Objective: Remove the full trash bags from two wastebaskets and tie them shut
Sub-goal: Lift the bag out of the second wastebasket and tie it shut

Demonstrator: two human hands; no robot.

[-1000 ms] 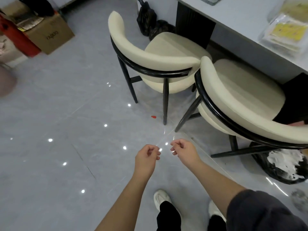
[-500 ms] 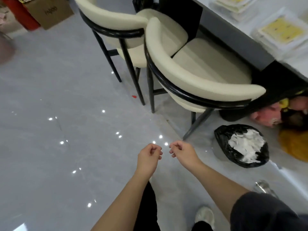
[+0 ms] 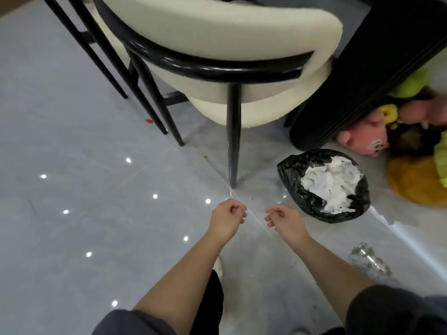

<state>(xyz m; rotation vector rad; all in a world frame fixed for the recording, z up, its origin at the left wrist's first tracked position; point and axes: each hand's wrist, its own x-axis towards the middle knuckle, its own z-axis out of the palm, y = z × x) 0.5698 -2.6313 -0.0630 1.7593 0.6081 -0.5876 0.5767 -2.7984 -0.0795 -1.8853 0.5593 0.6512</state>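
- Approach step: left hand (image 3: 227, 220) and right hand (image 3: 285, 220) are loosely curled, holding nothing visible.
- Next: reach toward two o'clock and gather the open black trash bag (image 3: 323, 186) by its rim.

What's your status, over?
Both hands, left and right, loosely curled, seemingly empty. Black trash bag open, paper-filled, untouched. Chair leg stands beside it.
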